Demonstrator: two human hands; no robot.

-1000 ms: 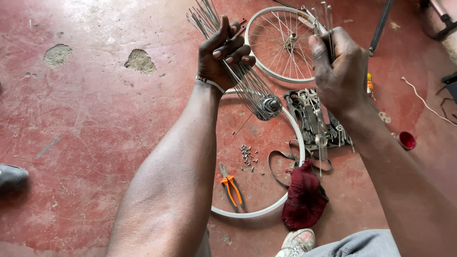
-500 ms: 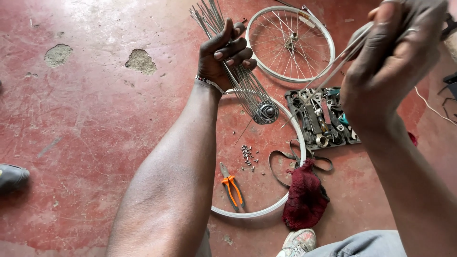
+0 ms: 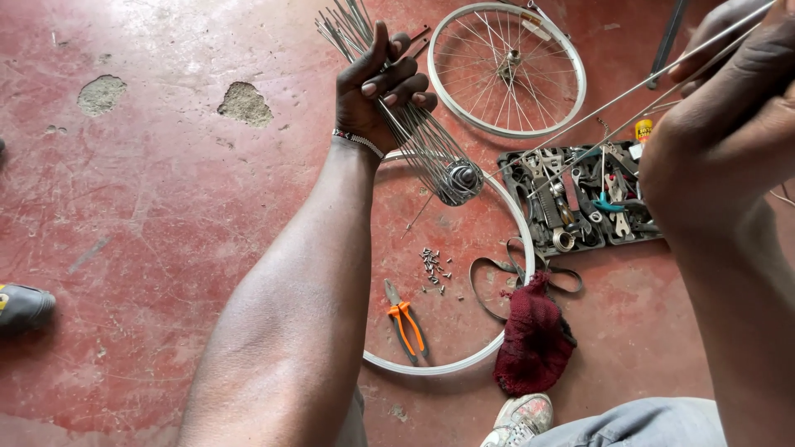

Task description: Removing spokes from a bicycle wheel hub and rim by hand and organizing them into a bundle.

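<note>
The bare rim (image 3: 464,356), lying flat on the red floor (image 3: 149,207), is the landmark. Beyond its far edge lies a fully spoked wheel (image 3: 507,68); to its right sits a black tray of tools (image 3: 580,199), and a dark red cloth (image 3: 534,346) rests against its near right edge. Above the rim, the left hand (image 3: 381,91) is closed around a bundle of spokes (image 3: 414,136) fanning up from a hub (image 3: 460,177). The right hand (image 3: 729,108), raised well to the rim's right, pinches long spokes (image 3: 613,95) still attached to the hub. Inside the rim lie orange pliers (image 3: 406,327) and loose nipples (image 3: 435,265). Judging by this, the hub is spoked but no spoke has reached the rim yet.
</note>
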